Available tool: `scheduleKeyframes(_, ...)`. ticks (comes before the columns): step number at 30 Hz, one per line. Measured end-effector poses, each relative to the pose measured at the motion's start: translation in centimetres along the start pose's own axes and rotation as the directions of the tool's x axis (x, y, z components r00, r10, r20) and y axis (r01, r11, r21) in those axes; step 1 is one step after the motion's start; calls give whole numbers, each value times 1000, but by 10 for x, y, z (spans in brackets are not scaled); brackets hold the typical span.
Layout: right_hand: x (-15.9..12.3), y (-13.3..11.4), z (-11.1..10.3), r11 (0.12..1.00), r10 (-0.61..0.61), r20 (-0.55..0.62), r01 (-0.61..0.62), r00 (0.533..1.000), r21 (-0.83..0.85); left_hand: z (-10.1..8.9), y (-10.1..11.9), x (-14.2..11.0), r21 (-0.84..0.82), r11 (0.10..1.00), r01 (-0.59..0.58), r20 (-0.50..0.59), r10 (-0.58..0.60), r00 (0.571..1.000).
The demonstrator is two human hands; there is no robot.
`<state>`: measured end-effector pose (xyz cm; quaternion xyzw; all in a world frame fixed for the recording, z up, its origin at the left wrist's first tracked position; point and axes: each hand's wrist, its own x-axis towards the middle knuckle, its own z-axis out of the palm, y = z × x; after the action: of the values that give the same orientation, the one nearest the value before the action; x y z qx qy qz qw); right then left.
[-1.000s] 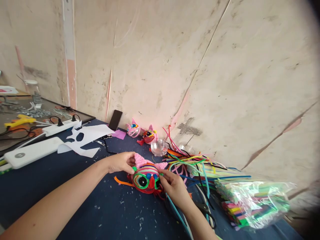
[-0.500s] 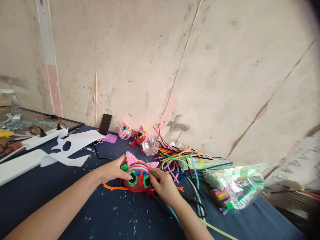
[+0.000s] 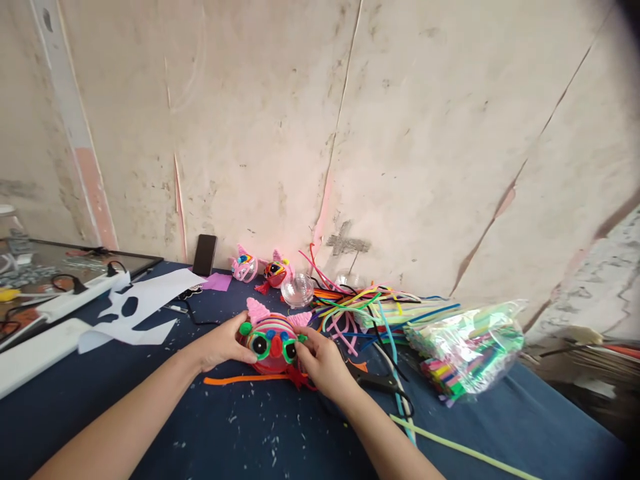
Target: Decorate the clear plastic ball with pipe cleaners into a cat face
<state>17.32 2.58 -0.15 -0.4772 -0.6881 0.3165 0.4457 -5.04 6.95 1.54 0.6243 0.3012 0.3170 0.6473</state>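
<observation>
A colourful pipe-cleaner animal head (image 3: 273,343) stands on the blue cloth, with pink ears, green-ringed black eyes and a red nose. My left hand (image 3: 225,343) grips its left side, the thumb beside the left eye and the fingers behind. On the other side my right hand (image 3: 320,357) has fingertips closed on the head near the right eye; they cover part of that side. An orange pipe cleaner (image 3: 235,381) lies in front of the head. To the right of my right hand rests a black-handled tool (image 3: 377,381), partly hidden by my hand.
Two similar animal heads, one pink (image 3: 244,267) and one red-mouthed (image 3: 276,272), sit by the wall beside a clear plastic ball (image 3: 297,291). Loose pipe cleaners (image 3: 350,313) and a plastic bag of them (image 3: 470,353) lie right. Left are cut white paper (image 3: 155,300), a phone (image 3: 205,255) and a power strip (image 3: 80,300).
The view has shifted slightly. My left thumb has slid down from the left eye, baring it. My right hand has moved a little away from the right eye, which shows more fully.
</observation>
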Motion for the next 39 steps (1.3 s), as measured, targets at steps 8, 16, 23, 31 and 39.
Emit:
scheduleKeyframes(8, -3, -2, -7, 992, -65, -65, 71, 996, 103, 7, -1, 8, -11, 967, -254, -148, 249, 957)
scheduleKeyframes(16, 1, 4, 6, 957, 153, 81, -168, 985, 235, -7, -6, 7, 41, 997, -66, -157, 72, 985)
scheduleKeyframes(23, 3, 11, 8, 967, 184, 125, -202, 975, 156, -14, -8, 6, 23, 1000, -19, -99, 21, 995)
scheduleKeyframes(31, 4, 10, 9, 961, 212, 122, -230, 970, 157, -14, -5, 5, 79, 997, -16, -93, 23, 995)
scheduleKeyframes(39, 3, 10, 10, 963, 208, 120, -225, 971, 149, -19, -12, 6, 143, 988, -53, -59, 62, 996)
